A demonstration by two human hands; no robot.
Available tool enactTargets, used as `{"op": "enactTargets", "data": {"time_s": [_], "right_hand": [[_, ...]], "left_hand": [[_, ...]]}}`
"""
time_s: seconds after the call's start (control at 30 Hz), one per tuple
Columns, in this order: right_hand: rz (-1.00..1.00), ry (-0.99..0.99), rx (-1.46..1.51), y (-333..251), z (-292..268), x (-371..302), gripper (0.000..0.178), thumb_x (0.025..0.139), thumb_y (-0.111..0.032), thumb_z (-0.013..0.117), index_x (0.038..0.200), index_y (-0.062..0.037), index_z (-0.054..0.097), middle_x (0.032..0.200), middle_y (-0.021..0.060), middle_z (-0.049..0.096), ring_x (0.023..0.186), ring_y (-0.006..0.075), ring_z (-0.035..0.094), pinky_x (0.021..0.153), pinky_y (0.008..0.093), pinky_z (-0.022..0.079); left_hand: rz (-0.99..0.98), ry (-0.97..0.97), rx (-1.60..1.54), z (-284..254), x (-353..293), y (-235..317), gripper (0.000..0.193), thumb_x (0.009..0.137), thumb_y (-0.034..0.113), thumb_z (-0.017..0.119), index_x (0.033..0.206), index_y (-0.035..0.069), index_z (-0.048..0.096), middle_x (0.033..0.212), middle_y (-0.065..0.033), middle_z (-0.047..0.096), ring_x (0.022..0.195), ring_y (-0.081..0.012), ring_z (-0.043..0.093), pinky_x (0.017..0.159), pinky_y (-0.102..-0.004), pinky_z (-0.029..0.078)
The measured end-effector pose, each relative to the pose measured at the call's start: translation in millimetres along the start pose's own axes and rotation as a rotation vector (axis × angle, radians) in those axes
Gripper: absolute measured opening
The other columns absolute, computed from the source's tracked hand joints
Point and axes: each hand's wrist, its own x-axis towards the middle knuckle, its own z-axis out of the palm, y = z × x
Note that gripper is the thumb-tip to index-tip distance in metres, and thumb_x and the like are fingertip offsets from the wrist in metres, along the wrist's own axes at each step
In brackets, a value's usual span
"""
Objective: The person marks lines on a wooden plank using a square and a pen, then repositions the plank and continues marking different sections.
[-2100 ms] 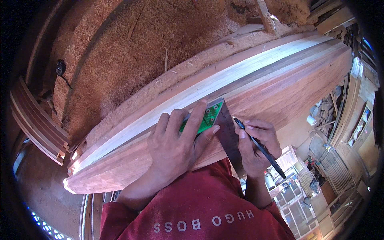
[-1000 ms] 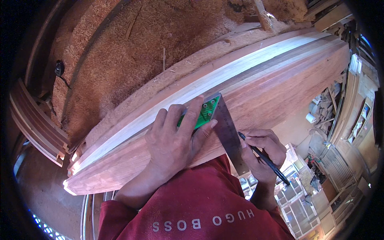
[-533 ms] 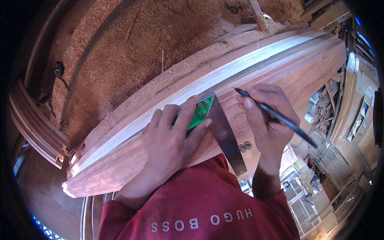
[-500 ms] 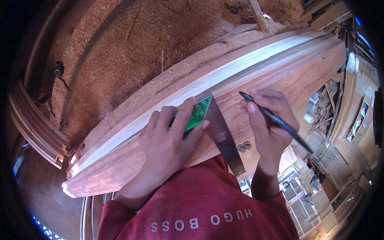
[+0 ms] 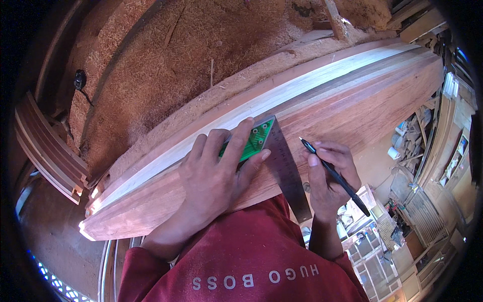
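Observation:
Long reddish wooden boards (image 5: 347, 108) lie side by side in front of me, one of them pale and brightly lit. My left hand (image 5: 209, 161) grips the green stock of a try square (image 5: 288, 168), pressing it on the boards. Its dark metal blade runs toward me across the near board and sticks out past that board's near edge. In my right hand (image 5: 332, 176) is a black pen (image 5: 339, 181), held between thumb and fingers. Its tip points up and left, a little right of the blade; whether it touches the wood I cannot tell.
Sawdust and shavings (image 5: 151, 95) heap up beyond the boards. Stacked curved-looking wood strips (image 5: 48, 146) stand at the far left. On the right are a white cup-like container (image 5: 394, 153), wood scraps and shelving. A dark small device with a cord (image 5: 79, 79) lies at upper left.
My right hand has moved down and slightly left, bringing the pen nearer the square's blade. My left hand still holds the square against the boards. The whole view has shifted slightly.

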Motion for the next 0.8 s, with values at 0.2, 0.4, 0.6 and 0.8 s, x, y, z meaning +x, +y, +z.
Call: {"op": "enactTargets", "data": {"time_s": [0.2,0.4,0.6,0.8], "right_hand": [[0.04,-0.002,0.021,1.4,1.9,-1.0,0.017,0.083,0.003,0.081,0.097,0.0006,0.071,0.101,0.0181,0.073,0.089,0.0234,0.074,0.073,0.0291,0.059],[0.013,-0.043,-0.014,-2.0,1.4,2.2,0.019,0.082,0.005,0.082,0.097,0.0009,0.071,0.102,0.0185,0.073,0.091,0.0241,0.075,0.075,0.0301,0.059],[-0.052,-0.098,-0.077,-7.5,1.5,7.2,0.02,0.081,0.005,0.083,0.097,0.0008,0.072,0.1,0.0179,0.074,0.09,0.0253,0.075,0.075,0.0303,0.059],[-0.104,-0.149,-0.099,-9.5,3.7,11.6,0.021,0.08,0.007,0.082,0.097,0.0003,0.072,0.101,0.0179,0.075,0.089,0.0262,0.076,0.076,0.0303,0.06]], "left_hand": [[0.016,0.007,0.014,3.3,0.5,-1.6,0.061,0.082,0.042,0.085,0.132,0.011,0.069,0.094,-0.008,0.064,0.083,-0.0242,0.065,0.066,-0.0374,0.054],[0.016,-0.004,0.019,2.3,1.2,-1.0,0.06,0.084,0.044,0.083,0.131,0.01,0.069,0.094,-0.008,0.064,0.082,-0.0237,0.065,0.065,-0.0369,0.054],[0.034,0.012,0.012,4.4,1.2,-2.8,0.06,0.084,0.044,0.083,0.131,0.01,0.069,0.094,-0.0082,0.064,0.083,-0.0239,0.066,0.065,-0.0368,0.054],[0.022,-0.001,0.006,3.1,1.3,-1.8,0.061,0.083,0.043,0.084,0.132,0.011,0.069,0.095,-0.0082,0.065,0.084,-0.0241,0.066,0.066,-0.0364,0.055]]}}
